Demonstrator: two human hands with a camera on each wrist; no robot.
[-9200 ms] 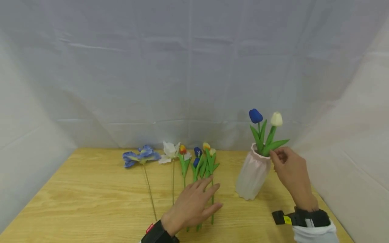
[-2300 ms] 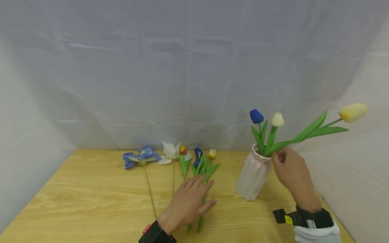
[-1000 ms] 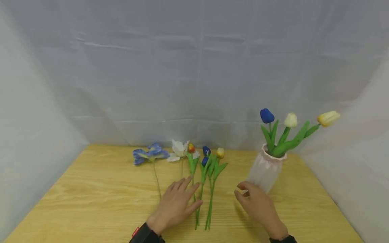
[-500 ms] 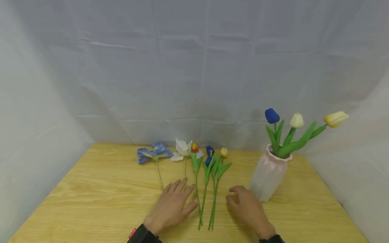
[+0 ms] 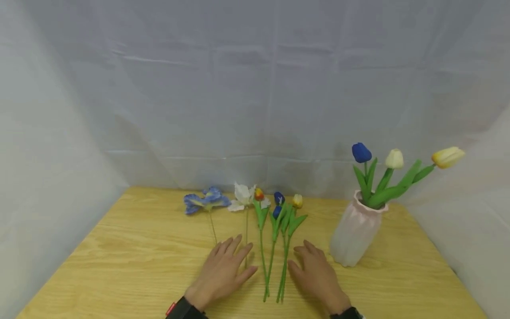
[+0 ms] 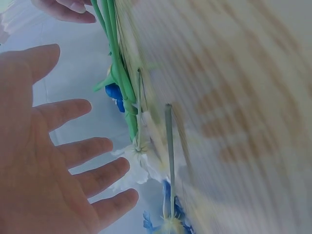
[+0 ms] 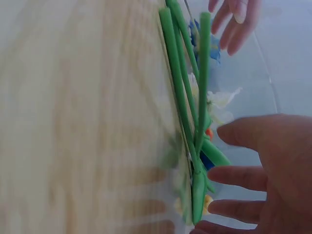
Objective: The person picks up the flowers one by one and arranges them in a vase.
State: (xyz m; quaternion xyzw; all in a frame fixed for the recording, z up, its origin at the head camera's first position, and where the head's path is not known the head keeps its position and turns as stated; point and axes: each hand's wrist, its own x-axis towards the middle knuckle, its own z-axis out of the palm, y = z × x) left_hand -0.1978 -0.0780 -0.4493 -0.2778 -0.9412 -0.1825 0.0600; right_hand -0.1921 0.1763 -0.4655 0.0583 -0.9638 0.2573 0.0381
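My left hand (image 5: pixel 223 272) hovers with spread fingers over the stems of the blue flower (image 5: pixel 207 200) and white flower (image 5: pixel 244 195), holding nothing. My right hand (image 5: pixel 316 274) is just right of the stems of a pale yellow tulip (image 5: pixel 297 201) and blue tulips (image 5: pixel 277 212); in the right wrist view its thumb and fingers (image 7: pixel 239 178) stand apart, gripping nothing. A red-orange tulip (image 5: pixel 259 194) lies between these and the white flower. In the pink-white vase (image 5: pixel 356 235) stand a blue tulip (image 5: pixel 361 153), a white tulip (image 5: pixel 394 158) and a yellow tulip (image 5: pixel 448 157), which leans right.
The flowers lie side by side on the wooden table (image 5: pixel 131 248), blooms toward the back edge. A pale cloth (image 5: pixel 247 97) hangs behind and along both sides. The vase stands close to the right of my right hand.
A yellow tulip from the table now stands in the vase. My right hand has let go of it and moved left and down to the remaining stems. My left hand has shifted slightly left.
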